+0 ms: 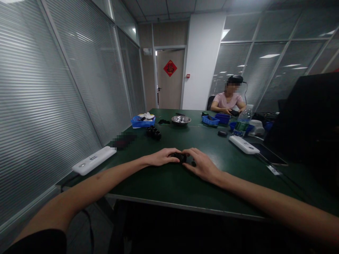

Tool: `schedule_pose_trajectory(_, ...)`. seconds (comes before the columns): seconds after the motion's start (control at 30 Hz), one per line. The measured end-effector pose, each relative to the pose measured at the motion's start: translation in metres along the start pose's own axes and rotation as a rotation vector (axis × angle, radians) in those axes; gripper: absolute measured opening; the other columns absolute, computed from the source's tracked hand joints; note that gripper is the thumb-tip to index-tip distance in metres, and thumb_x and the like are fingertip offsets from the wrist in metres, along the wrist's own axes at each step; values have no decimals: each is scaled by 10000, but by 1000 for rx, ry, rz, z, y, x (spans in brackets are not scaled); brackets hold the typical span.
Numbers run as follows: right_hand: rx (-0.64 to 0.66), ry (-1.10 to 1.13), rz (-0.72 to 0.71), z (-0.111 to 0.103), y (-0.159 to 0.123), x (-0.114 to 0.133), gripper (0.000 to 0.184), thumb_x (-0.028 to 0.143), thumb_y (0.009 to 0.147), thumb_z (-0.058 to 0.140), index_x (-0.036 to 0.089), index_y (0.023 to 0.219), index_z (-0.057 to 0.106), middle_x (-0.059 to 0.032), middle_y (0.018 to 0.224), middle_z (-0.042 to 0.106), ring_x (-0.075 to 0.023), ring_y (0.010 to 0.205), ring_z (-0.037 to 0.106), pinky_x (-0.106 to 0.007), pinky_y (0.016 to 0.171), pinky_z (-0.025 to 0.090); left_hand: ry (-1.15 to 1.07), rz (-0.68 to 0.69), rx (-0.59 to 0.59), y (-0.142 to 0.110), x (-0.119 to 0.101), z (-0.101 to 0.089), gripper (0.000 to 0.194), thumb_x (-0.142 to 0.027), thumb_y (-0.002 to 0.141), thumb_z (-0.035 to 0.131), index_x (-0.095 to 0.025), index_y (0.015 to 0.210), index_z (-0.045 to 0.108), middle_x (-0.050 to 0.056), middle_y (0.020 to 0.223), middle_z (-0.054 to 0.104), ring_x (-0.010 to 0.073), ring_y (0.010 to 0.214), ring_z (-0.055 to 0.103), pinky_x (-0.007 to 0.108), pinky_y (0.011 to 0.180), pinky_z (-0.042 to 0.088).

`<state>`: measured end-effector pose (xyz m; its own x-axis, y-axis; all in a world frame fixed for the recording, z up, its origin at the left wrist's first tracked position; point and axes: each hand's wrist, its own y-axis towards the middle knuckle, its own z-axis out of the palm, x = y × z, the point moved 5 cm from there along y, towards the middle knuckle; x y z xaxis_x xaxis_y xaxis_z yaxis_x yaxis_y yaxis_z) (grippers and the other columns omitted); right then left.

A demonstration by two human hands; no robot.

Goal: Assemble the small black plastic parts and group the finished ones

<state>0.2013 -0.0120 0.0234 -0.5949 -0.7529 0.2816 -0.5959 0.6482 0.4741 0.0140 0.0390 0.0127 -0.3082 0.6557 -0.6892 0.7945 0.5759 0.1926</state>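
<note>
Both hands meet over the green tabletop, around a small black cylindrical part [182, 157] whose exact kind I cannot make out. My left hand [164, 156] is closed on its left side, thumb along the near face. From the right, my right hand [202, 165] grips the other end between curved fingers and thumb. A small dark round piece [194, 163] shows under the right palm, apart from the cylinder. Beyond the left hand, several similar black cylindrical parts [153, 133] stand grouped on the table.
A metal bowl [181, 121] stands farther back, between a filled blue basket [143, 122] and another blue basket [210, 120]. White power banks [94, 160] flank the work area. At right are a bottle [242, 123], a phone [270, 154] and a black monitor [304, 116]. Another person [228, 100] sits across.
</note>
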Motion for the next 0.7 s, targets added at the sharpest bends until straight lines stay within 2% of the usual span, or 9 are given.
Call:
schedule_pose_trajectory(0.13,-6,22,71,2,0,-6,379,384,951,684,225,1277,577,-96,1150,669,-242,991,658,-415,862,570,-18,-14,2,1,-1,1,380,-368,989,612,-168,1312,603,81,1187,647,205,1027,609,312,893,466)
schedule_pose_trajectory(0.37,-2,58,-45,3,2,0,359,191,942,653,247,1286,567,-93,1261,601,-235,1086,633,-409,928,562,-14,21,8,1,1,1,391,-379,987,618,-174,1319,601,82,1208,645,216,1092,601,326,954,452)
schedule_pose_trajectory(0.47,-24,60,-15,2,2,-1,410,264,928,698,246,1309,548,-93,1240,617,-246,1085,641,-427,941,557,-14,11,0,1,4,1,407,-396,987,619,-174,1327,600,83,1200,648,217,1078,608,329,944,456)
schedule_pose_trajectory(0.57,-13,69,31,3,1,-5,375,337,952,685,240,1289,554,-87,1182,649,-244,1036,656,-426,908,561,-41,-5,9,1,6,1,424,-414,992,608,-175,1342,592,84,1190,651,216,1057,613,325,915,468)
schedule_pose_trajectory(0.7,7,70,-18,4,3,-2,345,234,945,672,235,1270,558,-87,1206,622,-232,1055,637,-404,916,557,-5,23,18,0,4,1,412,-419,998,599,-185,1337,594,82,1202,640,215,1079,603,326,945,460)
